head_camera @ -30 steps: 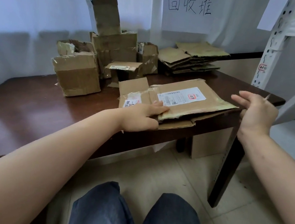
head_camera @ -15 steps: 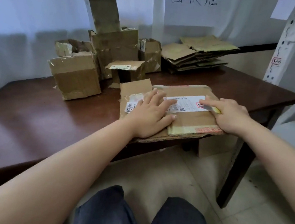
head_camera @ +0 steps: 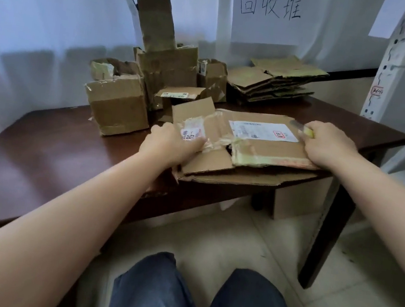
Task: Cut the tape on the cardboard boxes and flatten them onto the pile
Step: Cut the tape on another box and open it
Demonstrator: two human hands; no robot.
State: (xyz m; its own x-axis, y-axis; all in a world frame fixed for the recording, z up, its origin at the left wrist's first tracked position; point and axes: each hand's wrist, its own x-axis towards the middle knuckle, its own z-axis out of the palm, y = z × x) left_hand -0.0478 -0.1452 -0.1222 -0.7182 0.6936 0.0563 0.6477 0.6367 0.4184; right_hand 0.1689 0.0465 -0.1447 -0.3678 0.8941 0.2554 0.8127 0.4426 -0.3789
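Observation:
A flattened cardboard box (head_camera: 256, 149) with a white shipping label lies at the near edge of the dark wooden table (head_camera: 41, 146), partly overhanging it. My left hand (head_camera: 169, 143) grips its left end by a taped flap. My right hand (head_camera: 327, 145) rests on the box's right end and holds a yellow-handled knife (head_camera: 303, 129), blade pointing left over the label's corner. A pile of flattened boxes (head_camera: 271, 82) sits at the table's far right, under a handwritten paper sign.
Several unflattened boxes (head_camera: 117, 105) stand clustered at the back middle of the table, one tall and open (head_camera: 155, 21). A white metal shelf (head_camera: 391, 62) stands at the right. A small box (head_camera: 299, 200) sits on the floor under the table. My knees are below.
My left hand slid from pressing flat on the box's middle to gripping its left end. The box's near flaps have spread open. My right hand shifted slightly right with the knife.

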